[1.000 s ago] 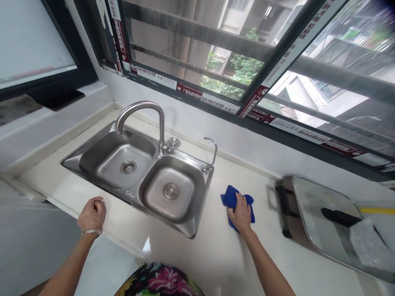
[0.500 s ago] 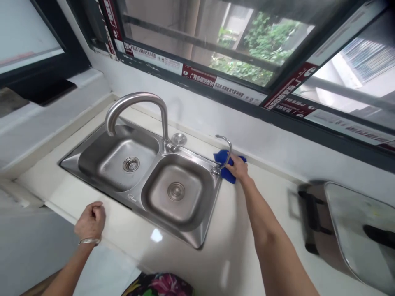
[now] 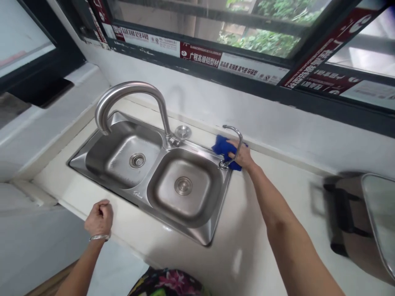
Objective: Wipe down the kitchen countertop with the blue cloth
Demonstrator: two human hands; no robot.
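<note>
A blue cloth (image 3: 222, 144) lies bunched on the counter behind the sink's right corner. My right hand (image 3: 241, 154) grips it, pressing it down beside and behind the small curved tap (image 3: 239, 135); some fingertips are hidden by the cloth and tap. My left hand (image 3: 99, 217), with a bracelet at the wrist, is curled into a fist at the counter's front edge, and I see nothing in it. Between the hands sits the steel double-bowl sink (image 3: 145, 196), with the large arched faucet (image 3: 132, 87) over its left bowl.
A round metal drain piece (image 3: 183, 132) lies behind the faucet. At the right stands a brown electric pan (image 3: 354, 222) with a glass lid. The white counter (image 3: 247, 230) runs along the wall under a dark window frame (image 3: 271, 90).
My view has shifted, so the sink and pan appear further right. My right hand has pushed the blue cloth a little further behind the small tap. My left hand stays in a fist.
</note>
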